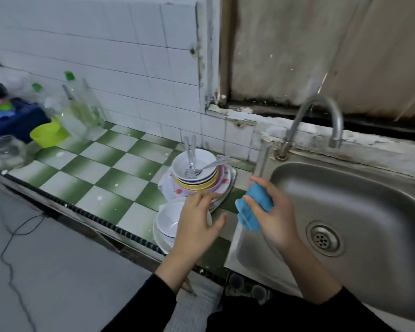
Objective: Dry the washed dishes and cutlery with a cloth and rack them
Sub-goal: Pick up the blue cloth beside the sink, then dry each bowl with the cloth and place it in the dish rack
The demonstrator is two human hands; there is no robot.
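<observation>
Head view: the right hand (272,213) grips a blue cloth (254,208). The left hand (197,219), loosely spread, perhaps touches a white bowl (167,222).

No legible txt or nos. — bottle labels (83,111) too blurred

Worn kitchen corner in flat, dull light.
White wall tiles (106,44) meet a green-and-white chequered counter (101,173). A steel sink (369,200) is set into the counter's right end under a curved tap (320,99). Behind it stands a stained window frame (225,44), and grey floor (58,271) lies below the front edge.
</observation>
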